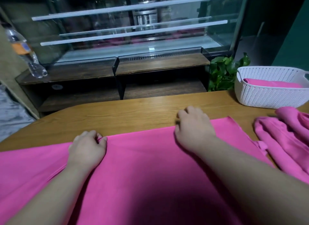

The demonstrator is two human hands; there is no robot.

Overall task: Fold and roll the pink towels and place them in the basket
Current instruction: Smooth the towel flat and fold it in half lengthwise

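Nearest me, a flat bright pink cloth towel (150, 166) lies spread across the light brown wooden counter (117, 114), and both my forearms lie over it. My left hand (87, 147) pinches the towel's far edge with curled fingers. My right hand (194, 126) sits on the same edge further right, fingers bent over it onto the counter; I cannot tell whether it grips the cloth.

To the right, a crumpled heap of pink towels (287, 141) lies on the counter, apart from the spread one. Just beyond the heap stands a white perforated plastic basket (267, 97) with pink folded cloth (270, 84) inside it.

Behind the counter are a green leafy plant (222, 74) and a dark wooden shelf unit (80, 70). A clear plastic bottle with an orange label (25, 52) stands on the unit's left end. A glass display case (133, 24) rises behind.
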